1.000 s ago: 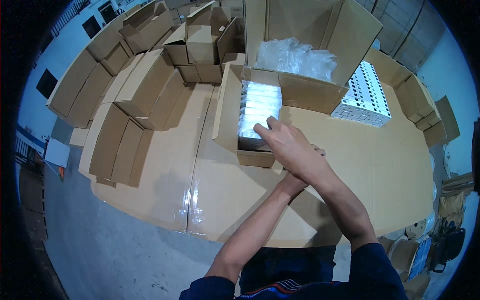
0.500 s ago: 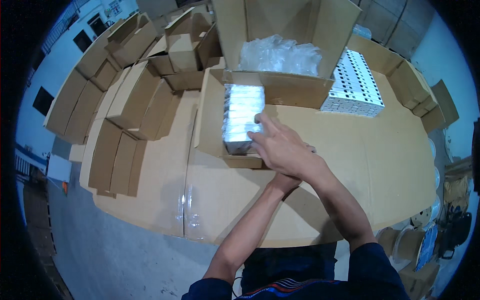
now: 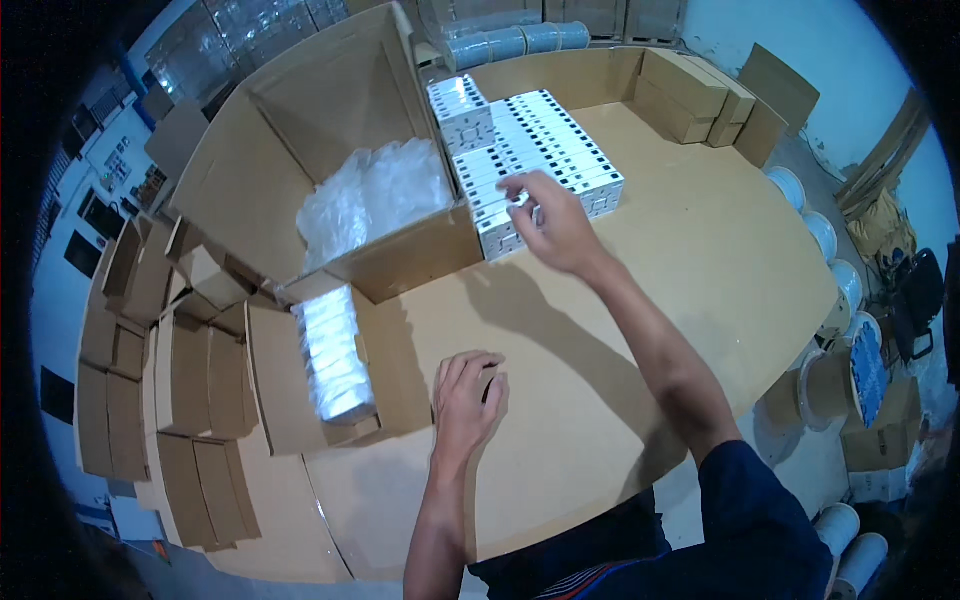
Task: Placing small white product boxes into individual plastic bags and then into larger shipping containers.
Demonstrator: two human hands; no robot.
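My right hand point(image 3: 553, 226) reaches out over rows of small white boxes point(image 3: 540, 150) stacked on the cardboard-covered table; its fingertips touch a box at the near edge of the stack, with no clear grip. My left hand point(image 3: 468, 400) rests flat on the tabletop, fingers loosely curled, holding nothing. Just left of it sits a small open carton point(image 3: 280, 385) with a row of shiny wrapped white packs point(image 3: 333, 355) inside.
A large open carton point(image 3: 300, 130) holding clear plastic wrap point(image 3: 370, 195) stands behind the small one. Flat and folded empty cartons point(image 3: 150, 380) line the left edge; more cartons point(image 3: 690, 90) sit far right. Cable reels point(image 3: 840, 340) lie on the floor at right.
Both hands have left the small carton. My right hand moved out to the white box stack and my left dropped to the tabletop. The view swung right.
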